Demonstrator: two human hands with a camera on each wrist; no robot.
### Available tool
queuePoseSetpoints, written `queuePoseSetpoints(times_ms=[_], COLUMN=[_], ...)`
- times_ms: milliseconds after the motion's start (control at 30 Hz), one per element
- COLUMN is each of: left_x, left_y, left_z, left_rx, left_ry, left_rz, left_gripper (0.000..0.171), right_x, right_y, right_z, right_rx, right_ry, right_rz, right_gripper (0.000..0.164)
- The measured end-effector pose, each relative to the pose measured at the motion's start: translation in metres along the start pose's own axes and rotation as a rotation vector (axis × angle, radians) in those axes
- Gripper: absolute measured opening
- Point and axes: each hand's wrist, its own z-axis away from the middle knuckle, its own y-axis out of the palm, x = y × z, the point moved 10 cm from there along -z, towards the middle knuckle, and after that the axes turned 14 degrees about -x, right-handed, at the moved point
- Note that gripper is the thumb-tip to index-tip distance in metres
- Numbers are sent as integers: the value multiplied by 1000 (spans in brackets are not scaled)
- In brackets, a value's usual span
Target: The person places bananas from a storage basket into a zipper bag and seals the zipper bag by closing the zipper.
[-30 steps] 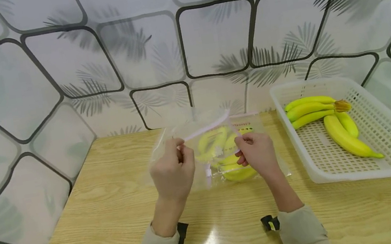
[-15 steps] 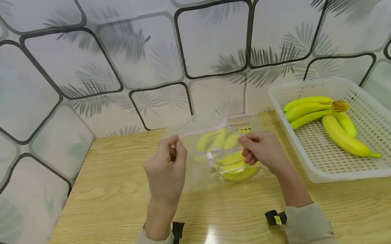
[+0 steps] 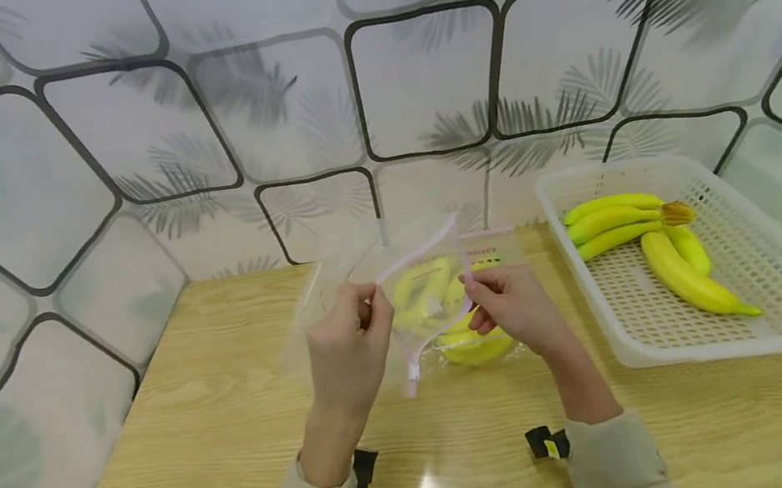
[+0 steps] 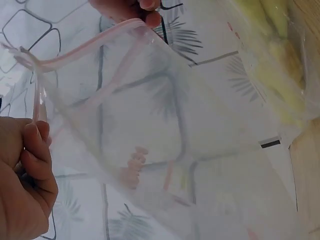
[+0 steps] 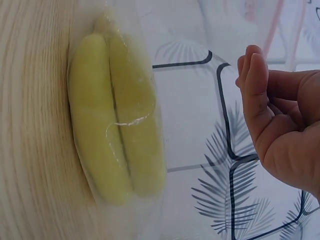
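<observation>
1. See clear zip bag [image 4: 160, 130] held up over wooden tabletop [image 3: 233, 402], pinched at its pink zip strip [image 3: 417, 254] by left hand [image 3: 351, 347] and right hand [image 3: 517, 305].
2. From left wrist, get the bag's broad, cloudy side; from right wrist, two bananas [image 5: 135, 100] close up, perhaps in a second bag [image 3: 500, 243], hard to tell through overlapping plastic.
3. Only from head, find white basket [image 3: 755, 345] bearing more bananas [image 3: 619, 222].
4. Leftward, find broad wood out to patterned wall [image 3: 296, 115]; rightward, only a narrow band before the basket's rim.

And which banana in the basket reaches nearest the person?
The long banana, foremost in the basket, tip toward the near side; the other bananas end farther back.
</observation>
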Motion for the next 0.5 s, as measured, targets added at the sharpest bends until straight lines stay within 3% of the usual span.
queuePoseSetpoints(times_ms=[167,367,500], left_x=[16,29,36], left_y=[5,17,24], left_z=[3,9,7], left_rx=[-42,-18,-5], left_ry=[-150,-303,-380], left_rz=[58,104,146], left_gripper=[12,9,15], right_x=[2,-4,-11], right_y=[3,-4,-4], right_z=[0,-3,-4], right_rx=[-59,-161,-172], right_ry=[24,56,74], right_rz=[-60,-82,-74], right_gripper=[31,32,30])
